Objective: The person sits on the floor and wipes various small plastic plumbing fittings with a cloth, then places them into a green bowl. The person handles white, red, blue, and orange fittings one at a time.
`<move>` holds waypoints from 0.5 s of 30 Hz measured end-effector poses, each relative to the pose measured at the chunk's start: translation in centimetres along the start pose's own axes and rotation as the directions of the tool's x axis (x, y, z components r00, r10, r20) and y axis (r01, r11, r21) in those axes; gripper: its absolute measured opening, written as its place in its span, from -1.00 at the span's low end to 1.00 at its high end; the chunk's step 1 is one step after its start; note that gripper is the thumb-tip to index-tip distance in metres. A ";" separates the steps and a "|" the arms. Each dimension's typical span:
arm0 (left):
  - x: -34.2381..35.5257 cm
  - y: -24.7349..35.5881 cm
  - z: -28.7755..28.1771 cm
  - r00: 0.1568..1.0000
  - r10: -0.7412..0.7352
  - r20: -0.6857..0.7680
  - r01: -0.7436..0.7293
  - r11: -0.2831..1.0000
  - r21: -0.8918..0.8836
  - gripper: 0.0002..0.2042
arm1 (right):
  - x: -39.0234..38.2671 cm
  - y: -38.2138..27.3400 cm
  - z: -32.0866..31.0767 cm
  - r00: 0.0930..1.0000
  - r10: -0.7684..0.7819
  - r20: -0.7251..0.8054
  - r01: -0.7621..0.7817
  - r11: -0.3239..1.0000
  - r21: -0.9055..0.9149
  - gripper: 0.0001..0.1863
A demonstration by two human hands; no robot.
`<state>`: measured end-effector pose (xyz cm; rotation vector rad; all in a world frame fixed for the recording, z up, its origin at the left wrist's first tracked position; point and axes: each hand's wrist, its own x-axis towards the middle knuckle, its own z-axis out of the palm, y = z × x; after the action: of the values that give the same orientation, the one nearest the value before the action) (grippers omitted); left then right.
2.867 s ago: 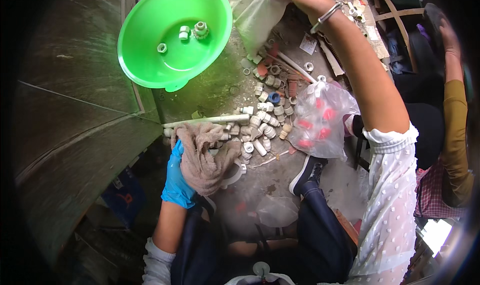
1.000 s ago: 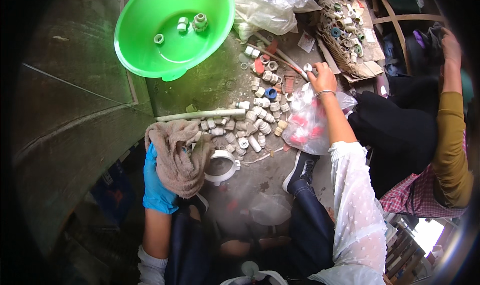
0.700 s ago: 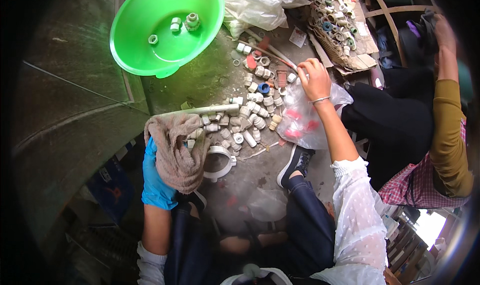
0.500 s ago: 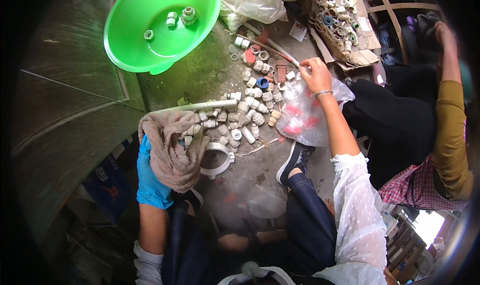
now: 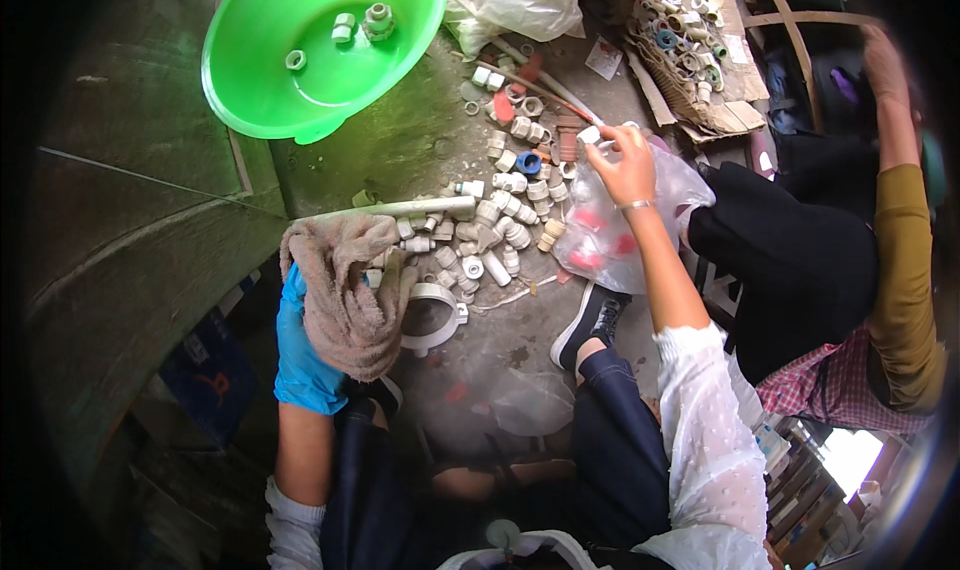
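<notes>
Blue rubber covers the left hand (image 5: 308,345), its grip clamped on a beige cloth (image 5: 345,300) bunched in the palm; the fingers are mostly hidden by the folds. The bare right hand (image 5: 630,170) has thumb and fingertips together on a small white fitting (image 5: 590,135), just beyond a clear plastic bag (image 5: 612,260) with red pieces inside.

Between the two hands, a pile of pipe fittings (image 5: 506,225) spreads over the floor (image 5: 360,165), with one blue fitting (image 5: 528,163) among the pale ones. A white pipe (image 5: 435,207) lies along the pile's near left edge, its other end running behind the cloth. Just right of the cloth sits a white ring (image 5: 461,315).

At the upper left, a green basin (image 5: 265,90) holds three white fittings. Beside it rests a white sack (image 5: 525,15); farther right, a cardboard box (image 5: 735,118) carries more fittings. A co-worker's mustard sleeve (image 5: 902,280) shows at the far right.
</notes>
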<state>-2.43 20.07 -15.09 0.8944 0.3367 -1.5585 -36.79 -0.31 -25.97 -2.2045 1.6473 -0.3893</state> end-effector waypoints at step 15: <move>-1.6 -1.9 3.1 0.819 0.320 0.477 -0.529 0.095 0.844 -0.59 | -7.6 -21.2 -2.7 0.725 -0.238 0.646 -0.641 0.111 0.760 -0.66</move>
<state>-5.34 19.51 -12.48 1.6034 -1.1714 -1.1073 -21.87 12.04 -14.21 -0.7584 0.7491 -0.3769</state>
